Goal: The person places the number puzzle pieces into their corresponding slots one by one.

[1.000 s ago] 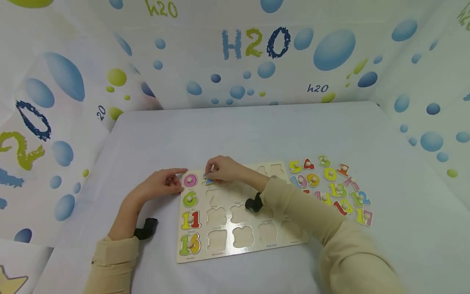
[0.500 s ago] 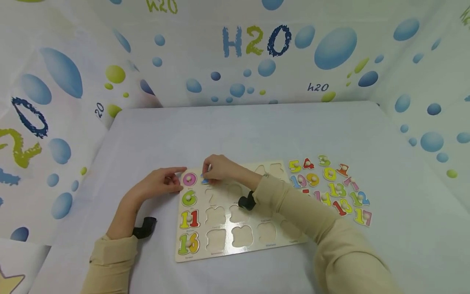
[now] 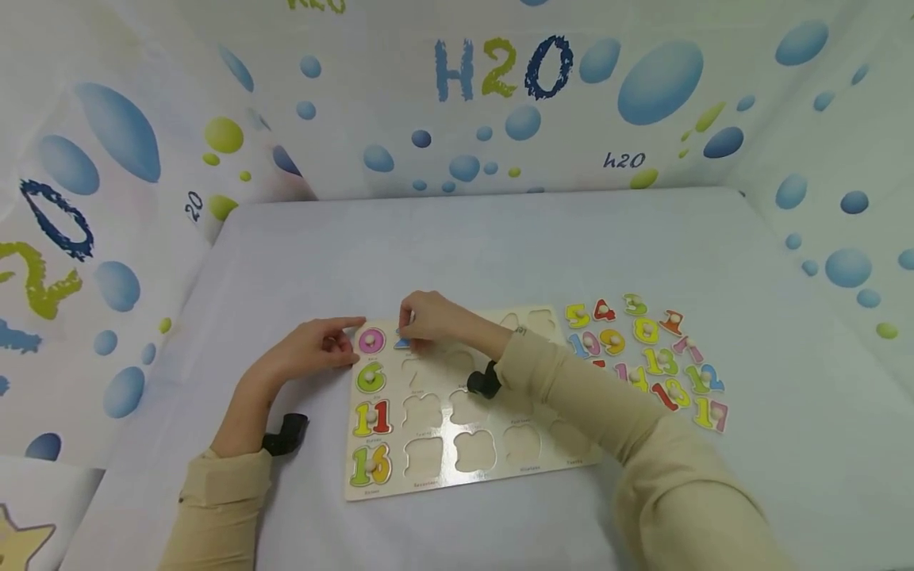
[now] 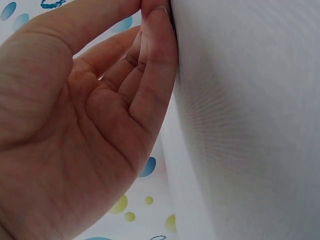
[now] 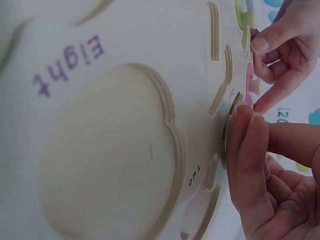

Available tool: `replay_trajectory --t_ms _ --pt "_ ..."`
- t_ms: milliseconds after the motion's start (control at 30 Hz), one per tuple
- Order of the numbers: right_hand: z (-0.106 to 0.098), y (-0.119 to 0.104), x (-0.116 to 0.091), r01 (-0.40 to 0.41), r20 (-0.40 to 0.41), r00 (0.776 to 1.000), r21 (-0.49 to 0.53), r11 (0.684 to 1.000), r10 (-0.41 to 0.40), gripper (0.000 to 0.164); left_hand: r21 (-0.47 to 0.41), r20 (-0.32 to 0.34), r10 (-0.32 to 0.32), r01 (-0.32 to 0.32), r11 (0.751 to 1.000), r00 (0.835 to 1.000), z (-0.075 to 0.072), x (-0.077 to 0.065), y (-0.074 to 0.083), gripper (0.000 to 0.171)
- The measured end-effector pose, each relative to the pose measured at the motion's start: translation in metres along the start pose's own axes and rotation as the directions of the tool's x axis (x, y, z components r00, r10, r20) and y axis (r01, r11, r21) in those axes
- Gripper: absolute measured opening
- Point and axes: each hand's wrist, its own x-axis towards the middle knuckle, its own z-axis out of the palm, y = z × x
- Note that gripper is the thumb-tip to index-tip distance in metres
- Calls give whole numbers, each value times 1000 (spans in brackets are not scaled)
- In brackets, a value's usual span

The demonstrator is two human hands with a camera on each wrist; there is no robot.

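A wooden number puzzle board lies on the table. My right hand pinches a blue number piece at the second place of the top row. The fingers mostly cover it, so its digit cannot be told; in the right wrist view its edge sits at the board surface. My left hand touches the board's upper left corner and left edge with index finger and thumb; its other fingers bend loosely. The left column holds a pink 0, a green 6, an 11 and a 16.
Right of the board lie several loose number pieces, among them a yellow 5, a red 4 and a 17. The right forearm crosses over the board. A patterned curtain stands behind the white table.
The right hand has shifted slightly at the second top place, and the blue piece under its fingers has turned or settled a little. The left hand stays at the board edge. The head view tilts slightly.
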Motion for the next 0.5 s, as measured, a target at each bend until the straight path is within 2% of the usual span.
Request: replay_trajectory --t_ms 100,300,500 --pt "-2 -2 2 -9 -4 1000 -6 1000 9 8 -10 3 -9 9 1000 1000 -2 1 0 59" --pt "-7 -5 3 -37 24 999 -99 994 40 10 -22 3 -17 17 1000 1000 -2 0 1 59" --pt "-6 -6 4 -42 33 998 -86 995 45 9 -6 -2 -7 7 1000 1000 -1 0 2 59"
